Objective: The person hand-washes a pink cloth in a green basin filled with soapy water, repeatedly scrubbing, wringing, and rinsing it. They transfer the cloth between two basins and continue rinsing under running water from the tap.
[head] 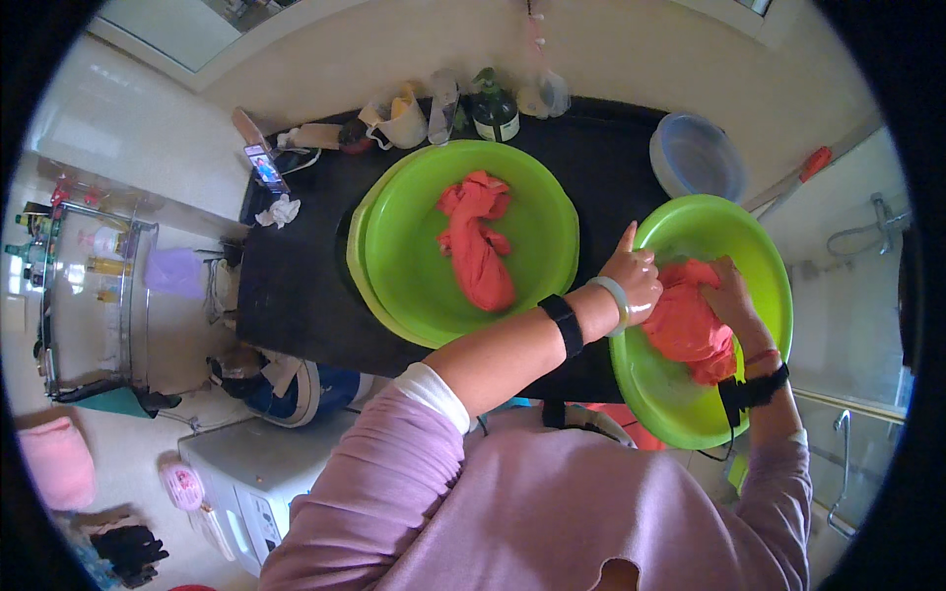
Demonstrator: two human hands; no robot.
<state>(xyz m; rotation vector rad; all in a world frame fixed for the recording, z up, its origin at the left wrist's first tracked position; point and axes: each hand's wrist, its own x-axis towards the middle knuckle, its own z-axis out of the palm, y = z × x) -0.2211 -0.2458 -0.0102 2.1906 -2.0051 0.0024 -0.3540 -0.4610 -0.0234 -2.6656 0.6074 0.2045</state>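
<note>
A wet red cloth (684,318) lies bunched in the right-hand green plastic basin (772,295), which is tilted at the counter's right end. My right hand (728,292) grips the upper right part of this cloth. At the basin's left rim, my left hand (634,284) has curled fingers beside the cloth and its thumb pointing up. Whether those fingers hold the rim or a fold of cloth is hidden. To the left stands a larger green basin (403,295), nested in another one, with a twisted red cloth (477,247) on its bottom.
Along the back of the black countertop (295,295) stand a dark pump bottle (495,107), a white mug (403,122) and a lidded round container (698,156). A phone (266,168) leans at the left near crumpled tissue (279,212). A washing machine (251,473) is below left.
</note>
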